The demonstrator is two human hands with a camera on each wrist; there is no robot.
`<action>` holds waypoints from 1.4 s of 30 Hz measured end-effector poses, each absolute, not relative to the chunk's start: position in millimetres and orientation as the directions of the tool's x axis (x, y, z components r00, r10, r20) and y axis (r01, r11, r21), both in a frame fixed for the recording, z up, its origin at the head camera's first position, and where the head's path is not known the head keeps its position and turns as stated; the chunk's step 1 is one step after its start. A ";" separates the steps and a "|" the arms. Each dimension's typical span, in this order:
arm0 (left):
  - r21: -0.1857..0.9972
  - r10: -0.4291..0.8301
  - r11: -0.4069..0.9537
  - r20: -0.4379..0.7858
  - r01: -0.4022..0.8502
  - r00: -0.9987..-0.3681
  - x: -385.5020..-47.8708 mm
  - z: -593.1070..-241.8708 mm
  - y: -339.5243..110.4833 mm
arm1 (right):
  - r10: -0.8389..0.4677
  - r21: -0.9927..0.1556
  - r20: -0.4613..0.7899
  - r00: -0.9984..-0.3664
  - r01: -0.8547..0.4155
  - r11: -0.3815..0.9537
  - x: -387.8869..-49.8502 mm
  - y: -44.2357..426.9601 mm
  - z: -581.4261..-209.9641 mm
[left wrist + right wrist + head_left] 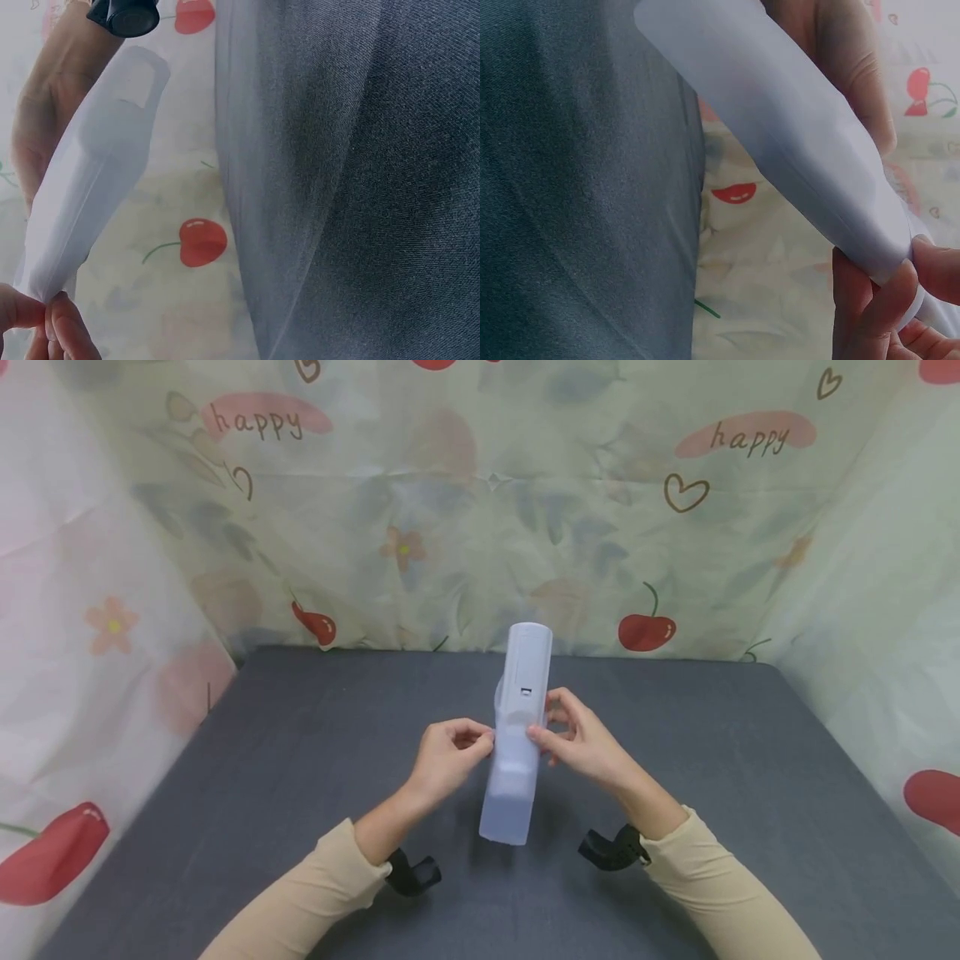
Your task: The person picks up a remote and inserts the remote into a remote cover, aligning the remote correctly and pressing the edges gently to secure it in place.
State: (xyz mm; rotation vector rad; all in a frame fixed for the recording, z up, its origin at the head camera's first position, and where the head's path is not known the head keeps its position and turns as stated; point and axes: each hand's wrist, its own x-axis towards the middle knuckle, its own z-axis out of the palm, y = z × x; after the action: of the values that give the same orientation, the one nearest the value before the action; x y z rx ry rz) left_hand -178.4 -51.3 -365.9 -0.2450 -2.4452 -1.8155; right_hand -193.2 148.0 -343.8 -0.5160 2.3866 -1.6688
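A long white plastic device [527, 672] with a small dark port on its face is held upright, slightly tilted, above the table. Its lower part looks cloudy and translucent, like a thin sleeve; its exact kind is unclear. My left hand [450, 756] pinches its left edge between thumb and fingers, which the left wrist view shows at one corner of the white device [82, 172]. From the right, my right hand [588, 743] grips it, thumb on the near face and fingers behind. In the right wrist view the right fingertips [881, 300] hold the white device [780, 127] near one end.
Dark grey cloth covers the table [300, 827]. Behind and at both sides hangs a pale printed curtain [495, 527] with cherries and flowers. Black wrist mounts [412, 872] stick out beneath both forearms.
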 end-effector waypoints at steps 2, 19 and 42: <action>0.943 0.073 0.281 0.167 0.181 -0.983 -178.2 -366.3 -50.4 | -0.389 -0.934 0.038 -0.920 -0.171 0.314 -193.2 148.9 -344.5; 0.958 0.161 0.275 0.040 0.084 -0.986 -176.8 -360.1 -48.9 | -0.361 -0.914 0.114 -0.925 -0.241 0.327 -192.5 150.4 -343.6; 0.965 0.155 0.235 0.077 0.113 -0.985 -182.4 -361.5 -54.6 | -0.361 -0.918 0.078 -0.929 -0.208 0.337 -186.8 149.9 -353.6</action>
State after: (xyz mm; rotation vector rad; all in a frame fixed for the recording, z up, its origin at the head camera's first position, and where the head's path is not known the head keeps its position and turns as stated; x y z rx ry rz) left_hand -182.4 -54.6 -361.5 -0.2711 -2.4963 -1.9456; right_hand -186.8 149.9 -353.6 -0.5264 2.4513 -1.6513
